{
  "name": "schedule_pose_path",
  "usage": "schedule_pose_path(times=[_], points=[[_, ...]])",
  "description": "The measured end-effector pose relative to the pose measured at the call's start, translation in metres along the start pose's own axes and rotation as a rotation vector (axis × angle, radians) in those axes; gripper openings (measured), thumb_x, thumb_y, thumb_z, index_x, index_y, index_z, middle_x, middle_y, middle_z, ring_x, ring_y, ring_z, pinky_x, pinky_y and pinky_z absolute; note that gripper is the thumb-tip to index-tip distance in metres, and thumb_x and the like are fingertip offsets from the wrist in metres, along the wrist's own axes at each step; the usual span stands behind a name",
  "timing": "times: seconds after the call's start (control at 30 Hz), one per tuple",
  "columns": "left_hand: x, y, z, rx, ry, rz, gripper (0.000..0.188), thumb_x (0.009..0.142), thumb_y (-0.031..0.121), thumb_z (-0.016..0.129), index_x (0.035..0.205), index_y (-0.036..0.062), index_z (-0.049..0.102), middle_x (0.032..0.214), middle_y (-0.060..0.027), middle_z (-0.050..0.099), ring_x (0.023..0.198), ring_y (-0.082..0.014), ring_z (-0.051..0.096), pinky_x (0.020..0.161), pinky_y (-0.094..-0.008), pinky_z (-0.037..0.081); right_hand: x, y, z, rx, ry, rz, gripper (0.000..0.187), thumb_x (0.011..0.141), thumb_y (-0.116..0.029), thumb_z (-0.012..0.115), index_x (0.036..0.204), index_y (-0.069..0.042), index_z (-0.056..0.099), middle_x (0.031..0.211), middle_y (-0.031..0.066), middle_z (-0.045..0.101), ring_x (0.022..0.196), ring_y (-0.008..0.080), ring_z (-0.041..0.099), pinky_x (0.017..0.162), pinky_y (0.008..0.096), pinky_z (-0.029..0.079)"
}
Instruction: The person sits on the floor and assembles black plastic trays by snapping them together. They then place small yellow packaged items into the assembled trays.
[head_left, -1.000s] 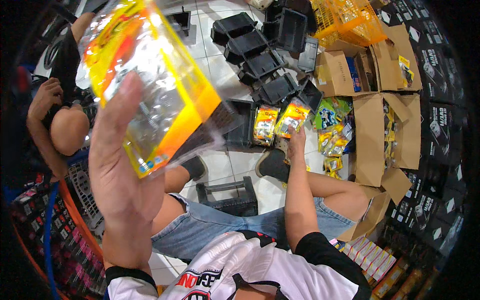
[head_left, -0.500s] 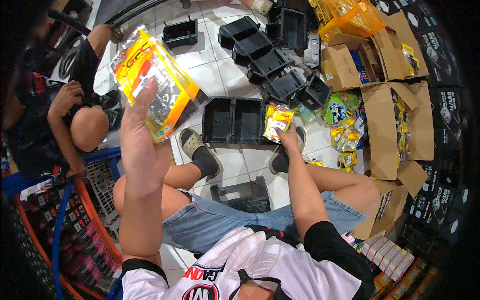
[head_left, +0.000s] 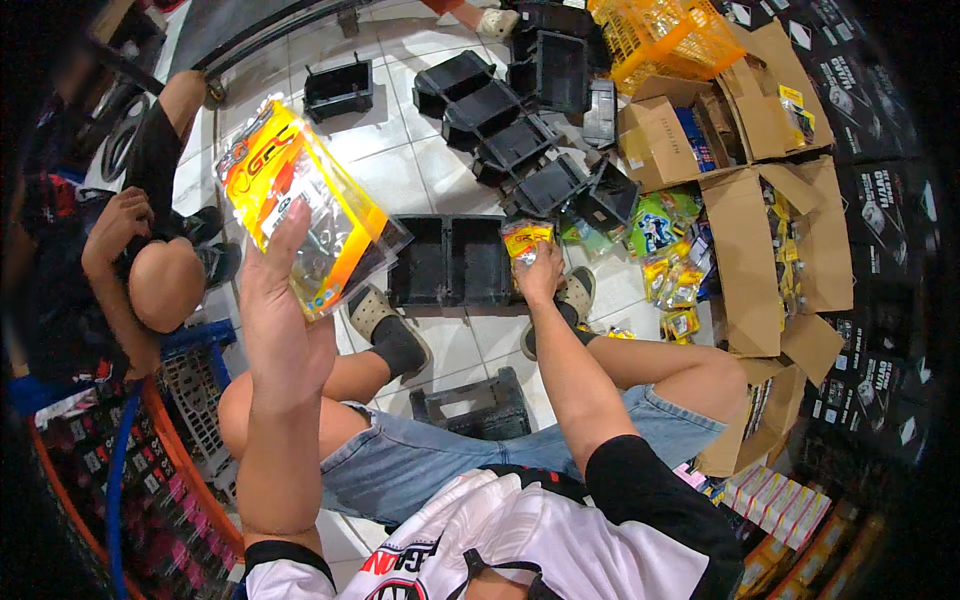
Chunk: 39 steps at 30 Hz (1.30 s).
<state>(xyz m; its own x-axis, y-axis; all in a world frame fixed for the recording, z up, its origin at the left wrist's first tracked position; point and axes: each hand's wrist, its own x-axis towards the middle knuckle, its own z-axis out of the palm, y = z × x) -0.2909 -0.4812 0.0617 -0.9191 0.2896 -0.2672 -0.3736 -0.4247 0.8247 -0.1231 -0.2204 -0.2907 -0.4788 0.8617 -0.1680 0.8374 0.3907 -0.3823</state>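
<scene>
Raised at the left, my left hand (head_left: 285,300) grips a few clear plastic packets (head_left: 325,235) with yellow and orange printing, the thumb pressed across their front. Lower down, the fingers of my right hand (head_left: 540,268) are closed on a small yellow packet (head_left: 528,238). It is at the right edge of a pair of joined black plastic bins (head_left: 449,262) on the floor between my feet. Whether the small packet touches the bin I cannot tell. A single black bin (head_left: 470,410) lies closer to me, between my legs.
More black bins (head_left: 500,115) lie clustered beyond, one bin (head_left: 338,92) apart. To the right are loose packets (head_left: 670,275), open cardboard boxes (head_left: 740,265) and a yellow crate (head_left: 660,45). A person (head_left: 120,250) sits at the left, near a blue and orange cart (head_left: 190,450).
My right hand has moved left with the small packet, closer to the joined bins. My left hand still holds its packets up, slightly lower in view. The whole view has shifted a little.
</scene>
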Motion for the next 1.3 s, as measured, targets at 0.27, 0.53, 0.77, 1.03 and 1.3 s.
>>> schedule_pose_path(times=[0.27, 0.53, 0.77, 1.03, 1.3], points=[[-0.002, -0.002, 0.006, -0.012, -0.01, -0.039, 0.037, 0.102, 0.019, 0.065, 0.133, 0.0023, 0.057, 0.12, -0.007, 0.071, 0.102, -0.0169, 0.073, 0.084, -0.0332, 0.059, 0.024, 0.018, -0.004, 0.037, -0.09, -0.223, 0.059, 0.076, -0.023, 0.083, 0.129, -0.006, 0.061, 0.13, 0.0218, 0.058, 0.123, 0.042, 0.055, 0.102, 0.0539, 0.047], [-0.002, -0.011, 0.015, 0.026, -0.014, -0.051, 0.038, 0.101, 0.021, 0.068, 0.133, 0.0042, 0.058, 0.119, -0.0055, 0.071, 0.102, -0.0156, 0.072, 0.081, -0.0307, 0.059, -0.012, 0.011, -0.018, -0.068, 0.014, -0.405, 0.037, 0.081, -0.02, 0.076, 0.117, -0.011, 0.069, 0.118, 0.0106, 0.068, 0.124, 0.0387, 0.052, 0.103, 0.0574, 0.035], [-0.001, -0.013, 0.023, 0.052, -0.032, -0.034, 0.039, 0.1, 0.02, 0.068, 0.134, 0.0042, 0.057, 0.12, -0.0053, 0.07, 0.104, -0.0162, 0.071, 0.087, -0.0322, 0.058, -0.014, 0.016, -0.015, 0.184, -0.006, -0.566, 0.041, 0.082, -0.017, 0.075, 0.119, -0.004, 0.065, 0.115, 0.0179, 0.067, 0.116, 0.0373, 0.059, 0.101, 0.0489, 0.044], [0.001, -0.012, 0.016, -0.002, -0.054, -0.049, 0.042, 0.101, 0.013, 0.065, 0.14, 0.0028, 0.052, 0.129, -0.0078, 0.066, 0.111, -0.0178, 0.07, 0.093, -0.0355, 0.059, 0.028, 0.039, -0.095, 0.623, -0.386, -0.068, 0.058, 0.087, -0.027, 0.08, 0.134, 0.001, 0.06, 0.132, 0.0213, 0.066, 0.12, 0.0352, 0.065, 0.101, 0.0399, 0.05], [0.001, -0.013, 0.017, 0.036, -0.033, -0.057, 0.039, 0.102, 0.018, 0.066, 0.136, 0.0043, 0.056, 0.124, -0.0065, 0.069, 0.106, -0.0168, 0.071, 0.09, -0.0345, 0.059, 0.067, 0.085, -0.044, 0.444, -0.27, -0.015, 0.038, 0.097, -0.022, 0.073, 0.129, -0.001, 0.065, 0.116, 0.0106, 0.073, 0.102, 0.0179, 0.066, 0.092, 0.0333, 0.051]])
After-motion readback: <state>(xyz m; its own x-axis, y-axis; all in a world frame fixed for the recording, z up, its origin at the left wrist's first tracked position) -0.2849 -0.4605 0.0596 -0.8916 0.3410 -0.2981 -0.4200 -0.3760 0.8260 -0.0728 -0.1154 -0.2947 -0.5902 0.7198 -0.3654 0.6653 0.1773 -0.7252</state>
